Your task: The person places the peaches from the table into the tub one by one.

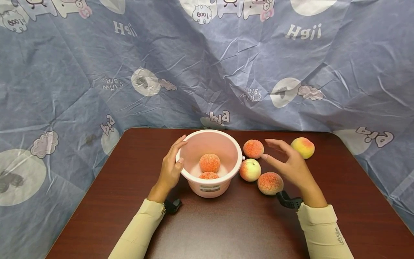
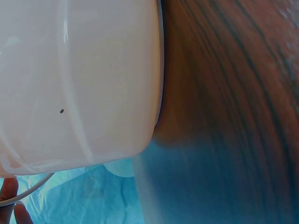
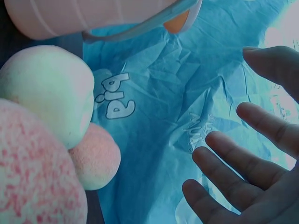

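Note:
A pale pink bucket (image 1: 210, 187) stands upright on the table, with two orange-red peaches inside: one peach (image 1: 209, 163) shows whole, the other (image 1: 208, 175) is partly hidden by the front rim. My left hand (image 1: 171, 163) rests against the bucket's left rim, its fingers fairly straight. Right of the bucket sit an orange-red peach (image 1: 253, 149), a cream-and-red peach (image 1: 250, 170) and a large speckled peach (image 1: 270, 183). Over these my right hand (image 1: 292, 165) hovers with spread fingers and holds nothing. Beyond it lies a yellow-red peach (image 1: 302, 148).
The dark brown wooden table (image 1: 233, 230) ends at a blue printed cloth (image 1: 181, 72) hanging behind it. In the right wrist view, the bucket's thin handle (image 3: 140, 29) hangs down along its side. Each wrist wears a black strap.

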Tool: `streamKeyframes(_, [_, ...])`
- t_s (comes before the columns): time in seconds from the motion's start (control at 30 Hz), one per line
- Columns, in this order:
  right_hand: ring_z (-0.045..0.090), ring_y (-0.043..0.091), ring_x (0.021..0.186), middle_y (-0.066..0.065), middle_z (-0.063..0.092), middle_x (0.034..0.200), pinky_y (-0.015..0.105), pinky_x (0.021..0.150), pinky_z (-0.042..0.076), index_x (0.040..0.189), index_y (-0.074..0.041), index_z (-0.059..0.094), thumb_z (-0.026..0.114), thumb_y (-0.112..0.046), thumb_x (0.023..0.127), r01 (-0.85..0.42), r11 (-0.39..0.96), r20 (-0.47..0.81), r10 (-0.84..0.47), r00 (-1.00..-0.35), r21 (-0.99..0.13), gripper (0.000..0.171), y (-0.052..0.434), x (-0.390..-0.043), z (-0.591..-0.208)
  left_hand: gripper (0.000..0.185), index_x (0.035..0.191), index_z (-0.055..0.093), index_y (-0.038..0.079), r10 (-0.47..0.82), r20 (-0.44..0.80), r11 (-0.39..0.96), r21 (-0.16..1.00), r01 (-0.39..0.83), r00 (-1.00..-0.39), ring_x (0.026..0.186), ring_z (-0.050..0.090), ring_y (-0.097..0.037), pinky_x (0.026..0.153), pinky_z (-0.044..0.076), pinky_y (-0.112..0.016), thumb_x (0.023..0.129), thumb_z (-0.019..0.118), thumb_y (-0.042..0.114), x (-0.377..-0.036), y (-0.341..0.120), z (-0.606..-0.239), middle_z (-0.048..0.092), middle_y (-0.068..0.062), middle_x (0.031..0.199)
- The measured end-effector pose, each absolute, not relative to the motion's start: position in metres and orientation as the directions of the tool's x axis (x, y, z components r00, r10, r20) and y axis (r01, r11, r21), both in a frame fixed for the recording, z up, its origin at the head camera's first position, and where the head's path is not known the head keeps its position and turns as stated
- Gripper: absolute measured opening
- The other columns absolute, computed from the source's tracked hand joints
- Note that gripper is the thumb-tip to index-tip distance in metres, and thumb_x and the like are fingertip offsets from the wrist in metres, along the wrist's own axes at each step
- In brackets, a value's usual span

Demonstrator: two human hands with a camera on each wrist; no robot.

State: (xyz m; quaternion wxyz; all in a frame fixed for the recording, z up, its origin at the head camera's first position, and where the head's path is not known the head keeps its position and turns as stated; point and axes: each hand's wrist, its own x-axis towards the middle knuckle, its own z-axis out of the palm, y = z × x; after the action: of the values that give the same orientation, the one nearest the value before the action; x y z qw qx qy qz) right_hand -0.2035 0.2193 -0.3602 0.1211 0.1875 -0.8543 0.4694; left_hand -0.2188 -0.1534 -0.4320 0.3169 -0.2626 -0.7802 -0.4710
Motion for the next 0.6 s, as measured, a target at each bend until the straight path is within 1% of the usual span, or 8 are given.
streamKeyframes(0.17, [0.053,0.023,0.122,0.004,0.059,0.128,0.008,0.091,0.036,0.132,-0.022,0.057,0.074,-0.022,0.085,-0.424,0.505,0.370,-0.208,-0.905,-0.752,0.050,0.231,-0.215,-0.376,0.062,0.135,0.052,0.005,0.110,0.740,0.425,0.569,0.704,-0.664,0.135,0.040,-0.024,0.107,0.034,-0.043,0.094,0.035,0.048,-0.218,-0.153,-0.431,0.045,-0.012,0.145])
streamKeyframes(0.23, [0.053,0.023,0.123,0.004,0.059,0.128,0.009,0.092,0.036,0.131,-0.023,0.057,0.074,-0.024,0.085,-0.417,0.508,0.361,-0.211,-0.908,-0.754,0.049,0.234,-0.217,-0.379,0.064,0.135,0.052,0.004,0.110,0.740,0.426,0.568,0.704,-0.664,0.136,0.040,-0.025,0.107,0.034,-0.043,0.094,0.034,0.051,-0.218,-0.153,-0.431,0.046,-0.013,0.145])
streamKeyframes(0.43, [0.053,0.028,0.122,0.006,0.059,0.128,0.010,0.091,0.037,0.131,-0.021,0.057,0.073,-0.027,0.086,-0.399,0.524,0.324,-0.233,-0.917,-0.752,0.049,0.242,-0.222,-0.386,0.060,0.134,0.052,0.004,0.107,0.739,0.422,0.572,0.703,-0.665,0.135,0.041,-0.024,0.107,0.035,-0.043,0.093,0.037,0.044,-0.218,-0.153,-0.431,0.045,-0.008,0.146])
streamKeyframes(0.57, [0.054,0.030,0.120,0.006,0.059,0.127,0.011,0.091,0.038,0.132,-0.020,0.057,0.073,-0.026,0.086,-0.385,0.521,0.303,-0.239,-0.922,-0.762,0.049,0.246,-0.224,-0.390,0.064,0.134,0.052,0.004,0.108,0.737,0.423,0.573,0.701,-0.668,0.135,0.041,-0.024,0.107,0.035,-0.043,0.094,0.035,0.051,-0.218,-0.153,-0.431,0.045,-0.009,0.146])
streamKeyframes(0.6, [0.054,0.030,0.121,0.006,0.059,0.127,0.015,0.093,0.039,0.132,-0.020,0.056,0.073,-0.026,0.086,-0.383,0.520,0.299,-0.241,-0.923,-0.764,0.049,0.246,-0.225,-0.390,0.065,0.134,0.052,0.004,0.109,0.736,0.423,0.574,0.701,-0.668,0.135,0.041,-0.024,0.107,0.035,-0.044,0.094,0.035,0.052,-0.218,-0.152,-0.431,0.045,-0.010,0.146])
